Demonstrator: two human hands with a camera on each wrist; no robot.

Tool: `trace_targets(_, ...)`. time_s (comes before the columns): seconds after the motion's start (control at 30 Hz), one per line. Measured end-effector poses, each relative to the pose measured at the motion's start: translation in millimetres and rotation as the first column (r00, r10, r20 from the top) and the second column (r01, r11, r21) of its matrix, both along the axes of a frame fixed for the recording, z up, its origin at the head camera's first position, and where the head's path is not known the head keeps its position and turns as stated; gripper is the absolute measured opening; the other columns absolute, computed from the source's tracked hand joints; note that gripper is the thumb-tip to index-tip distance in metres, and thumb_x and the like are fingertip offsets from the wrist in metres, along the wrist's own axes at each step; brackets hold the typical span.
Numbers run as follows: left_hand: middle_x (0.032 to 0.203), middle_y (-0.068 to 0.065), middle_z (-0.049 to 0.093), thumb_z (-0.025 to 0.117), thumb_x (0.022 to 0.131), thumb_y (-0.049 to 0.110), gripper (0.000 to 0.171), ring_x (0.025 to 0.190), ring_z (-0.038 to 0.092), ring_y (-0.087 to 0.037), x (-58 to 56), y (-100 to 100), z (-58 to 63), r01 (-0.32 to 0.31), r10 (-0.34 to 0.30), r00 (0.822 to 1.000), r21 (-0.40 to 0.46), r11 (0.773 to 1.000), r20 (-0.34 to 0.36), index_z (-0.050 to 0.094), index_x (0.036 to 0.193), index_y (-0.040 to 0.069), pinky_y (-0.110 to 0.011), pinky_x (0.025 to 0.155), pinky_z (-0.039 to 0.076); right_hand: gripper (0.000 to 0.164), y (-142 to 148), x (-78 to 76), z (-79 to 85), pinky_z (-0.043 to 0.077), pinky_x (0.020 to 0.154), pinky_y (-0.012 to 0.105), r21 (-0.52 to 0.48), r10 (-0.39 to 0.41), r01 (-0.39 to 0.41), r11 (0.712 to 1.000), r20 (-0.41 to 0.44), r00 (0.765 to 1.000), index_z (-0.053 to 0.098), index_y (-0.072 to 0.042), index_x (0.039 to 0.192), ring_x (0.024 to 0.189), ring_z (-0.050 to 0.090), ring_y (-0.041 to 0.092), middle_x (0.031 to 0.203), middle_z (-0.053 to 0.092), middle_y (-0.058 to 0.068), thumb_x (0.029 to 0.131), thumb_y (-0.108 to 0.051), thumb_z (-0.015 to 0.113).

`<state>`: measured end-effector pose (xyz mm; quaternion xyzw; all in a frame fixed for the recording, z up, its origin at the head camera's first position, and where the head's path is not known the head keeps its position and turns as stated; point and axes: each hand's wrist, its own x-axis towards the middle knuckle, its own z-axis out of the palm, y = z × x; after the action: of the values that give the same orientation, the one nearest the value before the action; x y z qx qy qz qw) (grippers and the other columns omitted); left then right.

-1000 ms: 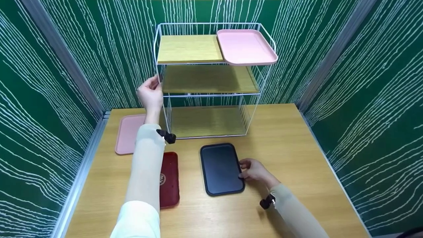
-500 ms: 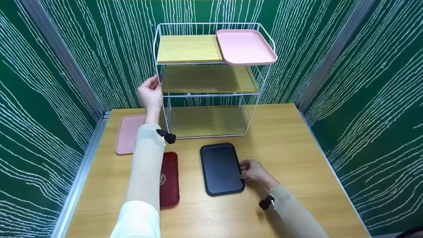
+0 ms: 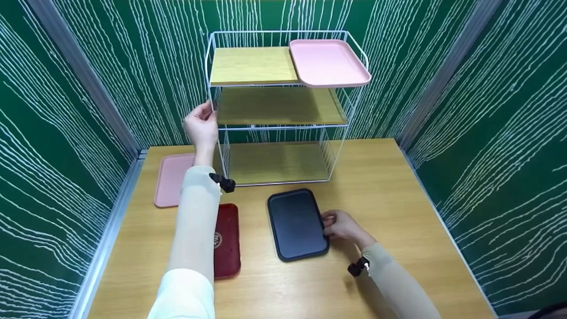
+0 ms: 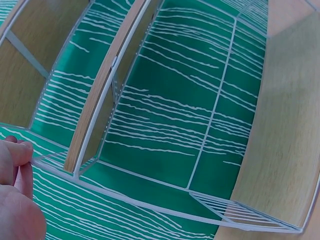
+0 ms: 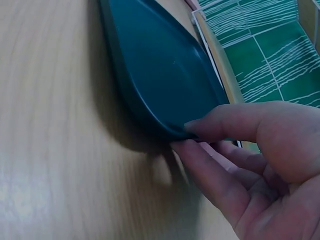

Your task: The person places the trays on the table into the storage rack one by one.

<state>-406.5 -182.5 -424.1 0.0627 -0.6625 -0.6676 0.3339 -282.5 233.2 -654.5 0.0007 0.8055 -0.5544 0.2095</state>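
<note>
My left hand (image 3: 201, 125) pinches the left front upright of a white wire rack (image 3: 283, 127), level with its middle shelf; the left wrist view shows the thumb and fingers (image 4: 20, 152) together at the wire. Down on the right, my right hand (image 3: 344, 227) grips the right edge of a black rectangular tray (image 3: 297, 223). In the right wrist view the thumb lies over the rim of the tray (image 5: 160, 65) with fingers beneath, and that edge looks slightly off the table. A pink tray (image 3: 330, 62) rests on the right half of the rack's top shelf.
A second pink tray (image 3: 172, 179) lies on the wooden table (image 3: 381, 190) left of the rack. My left forearm partly covers a dark red tray (image 3: 227, 252) with a round emblem. Green walls with white drip lines (image 3: 496, 133) enclose the table.
The black tray has shifted slightly, its far edge moving a little toward the rack and its right edge rising with my right hand. My left hand has stayed on the rack.
</note>
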Motion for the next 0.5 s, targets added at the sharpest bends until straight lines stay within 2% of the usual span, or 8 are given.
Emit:
trace_targets(0.17, 0.119, -0.012, 0.079, 0.075, 0.095, -0.010, 0.029, 0.111, 0.075, -0.026, 0.3, 0, 0.6, 0.000, 0.000, 1.000, -0.007, 1.000, 0.001, 0.081, 0.120, 0.005, -0.027, 0.097, 0.060, 0.060, 4, -4.0, 7.6, 0.067, 0.068, 0.041, -0.045, 0.038, -0.038, 0.998, -0.010, 0.999, 0.056, 0.014, 0.139, 0.087, 0.068, 0.021, 0.112, 0.069, 0.022, 0.081, 0.017, 0.070)
trace_targets(0.3, 0.121, -0.016, 0.078, 0.074, 0.096, -0.008, 0.029, 0.112, 0.075, -0.026, 0.3, -1, 0.2, 0.001, -0.001, 1.000, -0.008, 1.000, -0.001, 0.081, 0.120, 0.006, -0.027, 0.097, 0.060, 0.061, 5, -7.8, 13.9, 0.066, 0.069, 0.037, -0.051, 0.059, -0.062, 0.997, -0.055, 0.997, 0.055, 0.014, 0.140, 0.089, 0.070, 0.020, 0.113, 0.073, 0.024, 0.082, 0.016, 0.071)
trace_targets(0.5, 0.121, -0.016, 0.078, 0.075, 0.096, -0.007, 0.029, 0.108, 0.075, -0.021, 0.1, -1, -1.3, -0.007, 0.007, 1.000, -0.031, 1.000, 0.006, 0.080, 0.122, 0.006, -0.027, 0.097, 0.060, 0.062, 5, -10.7, 22.3, 0.065, 0.078, 0.047, -0.055, 0.028, -0.032, 0.998, -0.073, 0.997, 0.057, 0.009, 0.144, 0.084, 0.071, 0.021, 0.107, 0.073, 0.022, 0.083, 0.013, 0.072)
